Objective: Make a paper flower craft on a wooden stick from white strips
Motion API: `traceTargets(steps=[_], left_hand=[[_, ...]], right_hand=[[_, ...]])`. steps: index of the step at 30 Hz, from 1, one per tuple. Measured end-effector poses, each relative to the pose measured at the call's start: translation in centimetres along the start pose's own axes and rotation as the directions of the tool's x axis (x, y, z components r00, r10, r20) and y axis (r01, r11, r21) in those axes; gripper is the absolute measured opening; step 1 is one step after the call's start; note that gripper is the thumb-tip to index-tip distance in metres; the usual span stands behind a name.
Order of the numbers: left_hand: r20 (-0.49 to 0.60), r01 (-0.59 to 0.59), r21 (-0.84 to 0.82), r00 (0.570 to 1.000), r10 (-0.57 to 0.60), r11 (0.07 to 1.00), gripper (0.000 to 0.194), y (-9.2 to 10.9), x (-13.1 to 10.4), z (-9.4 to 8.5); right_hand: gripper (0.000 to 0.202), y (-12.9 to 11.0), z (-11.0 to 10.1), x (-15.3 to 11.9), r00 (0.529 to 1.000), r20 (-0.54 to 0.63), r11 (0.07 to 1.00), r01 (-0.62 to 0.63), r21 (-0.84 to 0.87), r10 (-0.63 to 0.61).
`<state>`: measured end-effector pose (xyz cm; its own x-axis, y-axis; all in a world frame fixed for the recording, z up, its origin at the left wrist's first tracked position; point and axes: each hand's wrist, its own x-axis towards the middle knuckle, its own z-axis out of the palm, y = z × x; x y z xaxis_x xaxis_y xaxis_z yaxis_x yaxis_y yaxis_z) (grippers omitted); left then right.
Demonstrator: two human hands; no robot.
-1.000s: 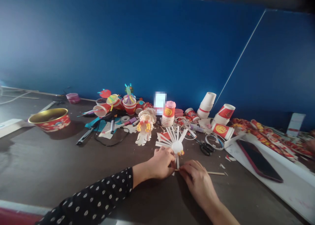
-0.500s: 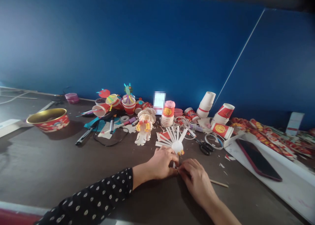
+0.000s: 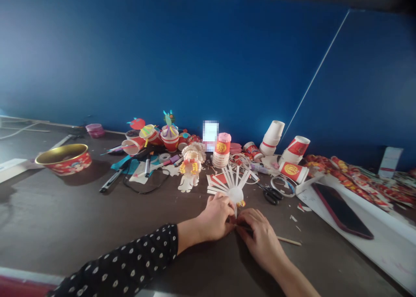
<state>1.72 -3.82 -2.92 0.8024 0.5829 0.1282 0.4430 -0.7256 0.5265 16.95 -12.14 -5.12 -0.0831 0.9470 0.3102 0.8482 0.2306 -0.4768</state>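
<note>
The left hand [image 3: 217,215] and the right hand [image 3: 260,236] are working close together over the dark table [image 3: 136,214], their fingertips almost meeting. The white paper cutout [image 3: 235,194], a disc with strips fanning outward, is lying just beyond the left hand's fingers, its strips pointing away from both hands. One strip is running from the disc back toward the hands, and the left thumb and fingers are pinching together on its near end. A small yellow-and-red piece [image 3: 241,203] is sitting at the disc's edge, just beyond the gap between the hands. The right hand is curling its fingers closed on a thin wooden stick [image 3: 289,241], which is passing beneath the palm and sticking out to the hand's right; exactly how the fingertips are gripping it is hidden.

Black-handled scissors [image 3: 272,196] are lying beyond the right hand and a little to its right. Farther to that hand's right, a phone [image 3: 342,210] is resting on a white tray [image 3: 386,249]. Well to the left of the left hand, a red bowl [image 3: 69,165] is standing with its gold inside showing.
</note>
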Motion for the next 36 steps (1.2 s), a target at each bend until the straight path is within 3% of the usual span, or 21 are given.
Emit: traceTargets(steps=[4,9,12,15,26,36], left_hand=[[-0.004,-0.036,0.007,0.999,0.036,0.999,0.008,0.1,0.0,-0.1],[0.078,-0.143,-0.029,0.986,0.145,0.989,0.003,-0.2,0.2,-0.6],[0.122,-0.176,0.011,0.977,0.174,0.984,0.015,-0.4,0.1,-0.8],[0.153,-0.143,0.022,0.979,0.138,0.989,0.024,-0.5,0.0,-1.0],[0.084,-0.024,-0.115,0.996,0.034,0.993,0.005,-0.3,0.1,-0.4],[0.033,0.086,-0.058,0.996,-0.084,0.995,0.008,0.5,0.5,0.4]], right_hand=[[0.007,0.1,0.0,0.1,1.000,0.006,1.000,-0.007,0.024,0.007],[0.009,0.0,-0.2,0.2,1.000,0.015,1.000,0.003,0.001,-0.003],[0.010,0.0,-0.2,0.3,1.000,0.019,1.000,0.016,-0.015,-0.016],[0.010,-0.2,-0.3,0.2,1.000,0.019,0.999,0.022,-0.027,-0.022],[0.013,-0.9,-0.7,0.2,1.000,-0.012,1.000,-0.009,-0.029,0.008],[0.020,-1.6,-0.2,-1.3,1.000,-0.017,0.935,0.000,-0.356,-0.006]])
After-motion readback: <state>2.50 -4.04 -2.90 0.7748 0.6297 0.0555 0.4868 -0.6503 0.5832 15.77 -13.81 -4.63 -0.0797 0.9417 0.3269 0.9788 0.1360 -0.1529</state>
